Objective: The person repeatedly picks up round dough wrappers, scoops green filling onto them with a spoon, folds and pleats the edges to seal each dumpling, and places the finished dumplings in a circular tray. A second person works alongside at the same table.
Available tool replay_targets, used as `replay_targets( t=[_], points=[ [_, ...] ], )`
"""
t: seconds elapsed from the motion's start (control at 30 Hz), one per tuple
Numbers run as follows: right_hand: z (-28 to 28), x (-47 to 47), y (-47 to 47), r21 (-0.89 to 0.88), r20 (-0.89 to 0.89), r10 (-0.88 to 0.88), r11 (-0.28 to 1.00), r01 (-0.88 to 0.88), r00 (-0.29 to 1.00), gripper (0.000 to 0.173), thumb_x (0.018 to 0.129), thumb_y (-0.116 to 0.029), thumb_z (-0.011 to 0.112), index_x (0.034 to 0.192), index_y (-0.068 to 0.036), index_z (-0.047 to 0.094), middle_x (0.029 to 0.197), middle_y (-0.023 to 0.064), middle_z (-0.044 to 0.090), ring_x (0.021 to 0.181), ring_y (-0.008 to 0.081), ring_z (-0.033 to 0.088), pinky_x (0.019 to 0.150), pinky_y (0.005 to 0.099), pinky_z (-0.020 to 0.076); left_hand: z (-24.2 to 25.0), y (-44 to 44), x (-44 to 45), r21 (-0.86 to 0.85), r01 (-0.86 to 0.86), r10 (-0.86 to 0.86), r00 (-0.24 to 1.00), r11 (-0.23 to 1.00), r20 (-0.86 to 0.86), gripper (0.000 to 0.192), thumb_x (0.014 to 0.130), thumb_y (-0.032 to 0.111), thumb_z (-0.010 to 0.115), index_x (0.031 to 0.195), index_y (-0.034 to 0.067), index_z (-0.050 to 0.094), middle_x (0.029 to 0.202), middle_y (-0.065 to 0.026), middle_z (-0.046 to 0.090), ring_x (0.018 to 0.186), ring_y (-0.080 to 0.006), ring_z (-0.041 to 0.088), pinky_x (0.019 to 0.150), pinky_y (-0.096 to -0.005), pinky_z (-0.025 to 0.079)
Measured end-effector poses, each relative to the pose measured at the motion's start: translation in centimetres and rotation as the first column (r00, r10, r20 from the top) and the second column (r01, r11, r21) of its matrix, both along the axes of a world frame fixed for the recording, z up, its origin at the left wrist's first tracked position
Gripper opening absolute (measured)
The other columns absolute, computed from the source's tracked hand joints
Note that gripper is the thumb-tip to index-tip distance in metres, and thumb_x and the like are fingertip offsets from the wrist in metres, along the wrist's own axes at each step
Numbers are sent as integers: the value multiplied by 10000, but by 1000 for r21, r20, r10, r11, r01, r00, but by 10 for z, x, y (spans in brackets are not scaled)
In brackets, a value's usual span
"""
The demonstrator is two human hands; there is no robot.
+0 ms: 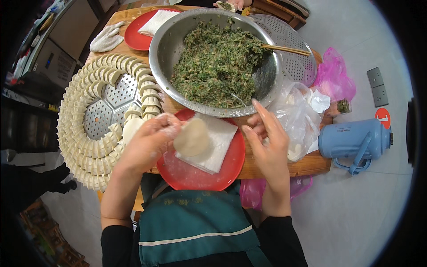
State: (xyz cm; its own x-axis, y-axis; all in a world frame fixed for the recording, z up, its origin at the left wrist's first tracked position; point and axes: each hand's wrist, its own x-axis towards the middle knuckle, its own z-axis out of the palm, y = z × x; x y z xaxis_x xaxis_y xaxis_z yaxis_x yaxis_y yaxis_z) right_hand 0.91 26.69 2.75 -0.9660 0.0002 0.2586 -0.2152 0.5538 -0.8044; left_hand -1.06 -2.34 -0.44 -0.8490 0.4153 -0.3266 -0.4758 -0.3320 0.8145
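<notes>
A round dumpling wrapper (192, 137) hangs from the fingertips of my left hand (151, 142), above a folded white paper towel (217, 152) on a red plate (235, 167). My right hand (268, 138) is held beside the plate with its fingers apart and nothing in them. Its index fingertip is near the rim of a large steel bowl (200, 108) holding chopped green filling (217, 63). The thin metal handle of a utensil (238, 99) pokes out of that filling. Behind my left wrist, another pale dough piece (131, 128) is partly hidden.
Rows of folded dumplings (78, 140) ring a perforated steel tray (98, 115) at left. Chopsticks (287, 49) jut over the bowl's right rim. Clear plastic bags (293, 113) and a blue thermos (353, 138) are at right. Another person's hand (238, 4) shows at the far edge.
</notes>
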Motion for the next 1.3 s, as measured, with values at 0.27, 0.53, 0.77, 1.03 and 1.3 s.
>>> replay_targets(
  t=[0.27,0.53,0.77,1.03,1.3],
  points=[
    [10,-65,-5,135,-304,78,990,-39,950,172,1069,-120,626,1126,12,720,887,92,687,700,143,640,615,306,516,3,-44,0,711,-274,191,962,648,197,526,1119,265,415,1521,-73,445,1559,-282,499,1451,-433,490,1207,-573,417],
    [-1,-55,18,-180,-58,-104,979,92,993,310,1143,-192,502,1062,37,694,781,80,699,681,99,657,608,239,509,-16,-13,1,483,-338,259,940,808,223,434,1078,165,555,1442,-66,502,1428,-222,614,1336,-379,608,1151,-499,502],
    [2,-49,7,-339,3,-92,937,88,996,335,1150,-238,474,1051,25,657,852,127,725,623,56,597,561,192,404,-24,-7,9,303,-446,403,894,842,197,372,1068,165,556,1375,-45,565,1314,-182,684,1194,-303,699,1059,-466,566],
    [-6,-23,-16,76,-400,109,993,-86,910,262,1128,-112,470,1079,52,669,880,123,725,592,101,591,561,242,478,-18,7,10,233,-453,425,891,861,161,330,1037,109,603,1331,-33,556,1262,-148,683,1160,-246,691,1033,-407,558],
    [-14,-43,-18,-783,138,-77,602,156,987,270,1153,-254,460,1141,-31,612,883,138,728,603,107,599,503,229,414,-7,16,6,227,-487,460,873,844,163,388,1093,182,522,1381,-76,560,1336,-157,681,1230,-269,671,1106,-425,512]
  ],
)
